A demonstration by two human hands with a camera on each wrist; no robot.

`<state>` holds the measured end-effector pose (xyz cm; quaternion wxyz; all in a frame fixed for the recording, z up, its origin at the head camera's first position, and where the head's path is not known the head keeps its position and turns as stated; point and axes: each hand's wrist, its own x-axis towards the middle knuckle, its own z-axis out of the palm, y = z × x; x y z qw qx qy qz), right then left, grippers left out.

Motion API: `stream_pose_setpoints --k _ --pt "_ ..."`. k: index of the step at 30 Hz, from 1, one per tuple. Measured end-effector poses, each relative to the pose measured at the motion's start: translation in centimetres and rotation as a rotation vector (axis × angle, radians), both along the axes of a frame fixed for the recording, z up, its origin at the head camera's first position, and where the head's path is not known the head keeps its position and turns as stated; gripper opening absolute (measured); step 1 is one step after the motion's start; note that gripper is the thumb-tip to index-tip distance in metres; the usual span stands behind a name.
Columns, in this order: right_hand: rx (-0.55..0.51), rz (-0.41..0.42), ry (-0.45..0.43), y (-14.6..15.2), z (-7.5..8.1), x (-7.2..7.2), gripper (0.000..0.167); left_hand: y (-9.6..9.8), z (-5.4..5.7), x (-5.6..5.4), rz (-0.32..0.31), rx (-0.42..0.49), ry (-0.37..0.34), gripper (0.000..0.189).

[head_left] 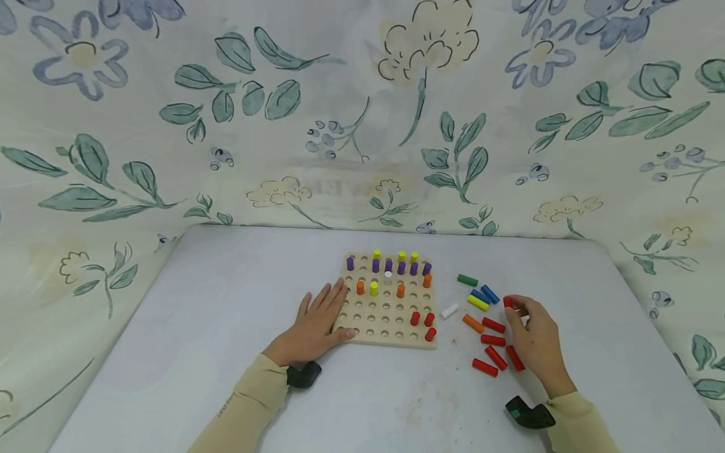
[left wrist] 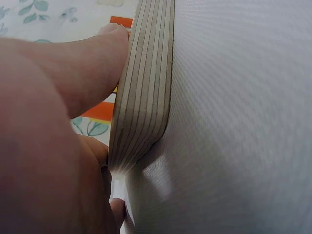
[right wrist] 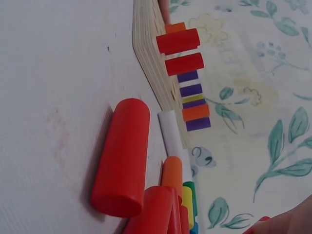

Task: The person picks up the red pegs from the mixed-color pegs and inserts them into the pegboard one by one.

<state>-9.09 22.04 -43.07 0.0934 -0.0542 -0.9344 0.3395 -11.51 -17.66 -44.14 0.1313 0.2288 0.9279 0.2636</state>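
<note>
A square wooden pegboard (head_left: pixel 391 343) lies on the table with yellow, purple, white, orange and red pegs standing in some of its holes. My left hand (head_left: pixel 314 328) lies along the board's left side, fingers fairly straight, thumb over the near left corner. In the left wrist view, that thumb (left wrist: pixel 97 68) is against the board's layered edge (left wrist: pixel 144 83). Right of the loose pegs, my right hand (head_left: pixel 535 340) pinches a red peg (head_left: pixel 507 302) between thumb and fingers. Only a sliver of that peg shows at the bottom of the right wrist view.
Between the board and my right hand lie several loose red pegs (head_left: pixel 493 340). Beyond them are an orange peg (head_left: pixel 472 323), a white peg (head_left: pixel 450 311), a yellow peg (head_left: pixel 478 302), two blue pegs (head_left: pixel 489 294) and a green peg (head_left: pixel 467 280). Flowered cloth (head_left: pixel 340 189) stands behind the table.
</note>
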Motion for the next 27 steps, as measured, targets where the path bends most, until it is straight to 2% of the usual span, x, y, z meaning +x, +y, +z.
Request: stream_pose_setpoints --k 6,15,22,27 --pt "-0.011 0.023 0.037 -0.5 0.1 0.2 0.032 0.0 0.0 0.0 0.001 -0.004 0.003 0.086" --pt "-0.047 0.048 0.027 -1.2 0.4 0.5 0.033 0.1 0.0 0.0 0.003 -0.008 0.001 0.086" --pt "-0.041 0.083 0.111 -1.6 0.4 0.9 0.031 0.0 0.0 0.0 0.002 -0.009 0.003 0.087" --pt "-0.057 0.106 0.137 -2.1 0.5 1.1 0.028 0.0 -0.1 -0.1 0.0 -0.009 0.001 0.087"
